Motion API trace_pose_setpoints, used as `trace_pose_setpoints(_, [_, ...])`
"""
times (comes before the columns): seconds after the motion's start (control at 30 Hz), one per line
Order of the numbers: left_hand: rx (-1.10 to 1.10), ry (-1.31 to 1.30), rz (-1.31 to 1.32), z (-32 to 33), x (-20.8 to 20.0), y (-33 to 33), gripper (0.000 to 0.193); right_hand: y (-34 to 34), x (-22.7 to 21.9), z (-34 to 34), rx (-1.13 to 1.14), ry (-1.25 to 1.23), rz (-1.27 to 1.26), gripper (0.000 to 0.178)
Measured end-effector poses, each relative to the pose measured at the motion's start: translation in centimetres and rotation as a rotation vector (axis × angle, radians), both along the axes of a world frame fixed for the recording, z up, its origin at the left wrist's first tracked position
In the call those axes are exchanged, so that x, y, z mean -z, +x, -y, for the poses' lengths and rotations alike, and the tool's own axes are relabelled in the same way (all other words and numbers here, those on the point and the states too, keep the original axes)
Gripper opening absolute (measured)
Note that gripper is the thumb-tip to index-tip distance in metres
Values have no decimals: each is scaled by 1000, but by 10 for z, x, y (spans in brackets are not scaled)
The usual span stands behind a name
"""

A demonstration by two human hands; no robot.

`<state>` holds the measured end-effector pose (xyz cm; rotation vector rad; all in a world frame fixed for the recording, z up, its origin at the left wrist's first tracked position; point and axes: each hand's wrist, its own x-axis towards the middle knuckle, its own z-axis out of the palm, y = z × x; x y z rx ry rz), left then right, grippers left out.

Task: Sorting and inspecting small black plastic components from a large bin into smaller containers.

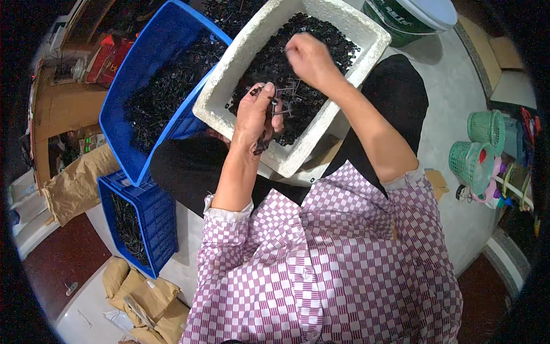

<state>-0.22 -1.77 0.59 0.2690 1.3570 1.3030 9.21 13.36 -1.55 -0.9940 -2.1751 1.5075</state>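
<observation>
Left grip (pixel 252 114): closed around thin grey pronged pieces (pixel 289 98), thumb uppermost, over white foam box (pixel 243 49) of dark parts (pixel 338 49) | right grip (pixel 312 60): fingers curled, blurred, cannot tell if holding; forearm slants up-left over box rim | writing: red package (pixel 112 60), print; green bucket (pixel 395 23), pale lettering

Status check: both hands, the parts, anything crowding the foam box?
Left hand gripping pronged dark parts; right hand over white foam box, blurred, grip unclear. Small black pieces heaped inside. Blue bin close on box's left side.
</observation>
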Motion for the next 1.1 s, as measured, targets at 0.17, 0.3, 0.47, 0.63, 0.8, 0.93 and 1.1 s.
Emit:
trace_pose_setpoints(0.17, [-85,84,143,1,-6,3,19,10,33,-16,116,773,7,25])
trace_pose_setpoints(0.3, [-370,99,146,-2,-8,-4,18,5,21,-1,10,590,-142,30])
trace_pose_setpoints(0.47, [-498,282,286,-7,0,-10,19,5,-13,13,5,-350,-222,32])
trace_pose_setpoints(0.63, [-495,476,286,-17,-6,0,23,5,-11,26,-17,-892,-429,22])
trace_pose_setpoints(0.8, [-79,498,-416,-8,-19,-3,30,22,-39,-3,-25,-870,-484,16])
trace_pose_setpoints(0.93, [319,374,-713,18,-40,-58,38,35,-68,-21,-404,-632,-374,14])
trace_pose_setpoints(1.1, [238,323,-371,-4,-63,-67,41,34,-77,-11,-463,-530,-187,14])
